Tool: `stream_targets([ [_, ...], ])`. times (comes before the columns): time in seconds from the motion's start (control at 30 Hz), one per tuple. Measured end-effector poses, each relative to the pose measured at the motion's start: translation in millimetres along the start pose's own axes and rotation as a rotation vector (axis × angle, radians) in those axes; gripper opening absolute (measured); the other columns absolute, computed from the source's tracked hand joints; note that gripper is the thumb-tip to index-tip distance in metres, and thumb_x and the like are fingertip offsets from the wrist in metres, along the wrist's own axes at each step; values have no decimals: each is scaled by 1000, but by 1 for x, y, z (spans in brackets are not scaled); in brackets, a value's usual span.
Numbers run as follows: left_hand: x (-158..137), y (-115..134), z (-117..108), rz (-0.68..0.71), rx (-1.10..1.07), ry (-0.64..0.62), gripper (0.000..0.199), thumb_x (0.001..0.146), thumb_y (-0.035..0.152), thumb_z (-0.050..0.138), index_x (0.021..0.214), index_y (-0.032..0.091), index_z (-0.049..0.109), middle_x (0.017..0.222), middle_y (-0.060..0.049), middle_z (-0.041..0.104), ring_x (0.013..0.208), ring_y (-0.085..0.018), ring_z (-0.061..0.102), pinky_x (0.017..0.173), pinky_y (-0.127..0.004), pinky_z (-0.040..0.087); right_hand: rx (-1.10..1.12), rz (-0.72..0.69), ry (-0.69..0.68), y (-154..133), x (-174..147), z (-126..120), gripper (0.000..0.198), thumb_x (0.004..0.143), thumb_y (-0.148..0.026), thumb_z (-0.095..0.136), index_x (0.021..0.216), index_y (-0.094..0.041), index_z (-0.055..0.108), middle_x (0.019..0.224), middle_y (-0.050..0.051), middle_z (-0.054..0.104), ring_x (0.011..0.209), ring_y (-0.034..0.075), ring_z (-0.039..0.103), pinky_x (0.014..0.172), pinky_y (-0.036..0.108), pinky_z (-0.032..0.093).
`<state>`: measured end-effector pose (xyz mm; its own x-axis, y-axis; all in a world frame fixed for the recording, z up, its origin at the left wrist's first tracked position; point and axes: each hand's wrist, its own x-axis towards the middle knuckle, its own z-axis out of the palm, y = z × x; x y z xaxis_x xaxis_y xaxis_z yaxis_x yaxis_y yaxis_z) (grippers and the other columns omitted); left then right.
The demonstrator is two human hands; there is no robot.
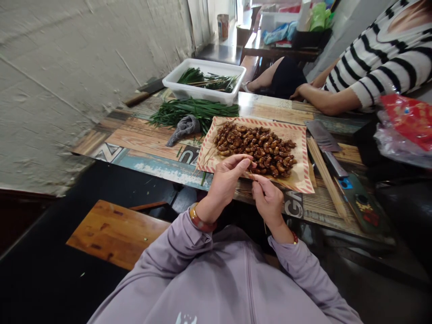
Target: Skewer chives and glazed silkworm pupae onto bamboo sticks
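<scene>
My left hand (229,175) is pinched around a small brown piece of food, mostly hidden by the fingers. Close beside it, my right hand (269,198) grips a thin bamboo skewer (265,227), its lower end showing below the palm. The skewer's tip meets the piece between both hands. Just behind them, many glossy brown curled food pieces (259,148) lie heaped on a paper sheet (302,180) with a red-striped border. A few thin sticks (211,154) stick out at the heap's left side.
Bare skewers (327,180) lie right of the paper, beside a cleaver (324,137) and a phone (366,202). Behind are green chives (202,108), a grey cloth (185,128) and a white tub (202,93) holding greens. Another person's arm (332,101) rests at the far right table edge.
</scene>
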<state>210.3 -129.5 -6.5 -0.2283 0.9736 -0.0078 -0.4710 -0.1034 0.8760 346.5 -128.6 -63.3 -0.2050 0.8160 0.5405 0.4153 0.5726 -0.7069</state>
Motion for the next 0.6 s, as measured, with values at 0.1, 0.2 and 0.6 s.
stream_targets([
  [0.1, 0, 1, -1, -13, 11, -8, 24, 75, 36, 80, 90, 18, 76, 81, -3, 74, 77, -13, 67, 68, -21, 49, 16, 12, -10, 1, -1, 0, 26, 96, -28, 48, 103, -19, 72, 72, 2, 74, 64, 16, 71, 72, 29, 59],
  [0.2, 0, 2, -2, -10, 30, -16, 29, 78, 40, 78, 97, 19, 76, 81, -4, 74, 77, -13, 66, 67, -22, 48, 16, 35, -13, 1, -1, 1, 26, 96, -30, 48, 102, -20, 72, 68, 1, 73, 61, 16, 69, 71, 29, 59],
  [0.6, 2, 3, -1, 7, 106, 39, 21, 79, 38, 75, 87, 19, 76, 76, -3, 73, 72, -13, 63, 62, -21, 45, 13, 41, -1, 0, 0, 1, 25, 96, -29, 49, 99, -21, 72, 82, 4, 77, 73, 18, 73, 74, 29, 59],
])
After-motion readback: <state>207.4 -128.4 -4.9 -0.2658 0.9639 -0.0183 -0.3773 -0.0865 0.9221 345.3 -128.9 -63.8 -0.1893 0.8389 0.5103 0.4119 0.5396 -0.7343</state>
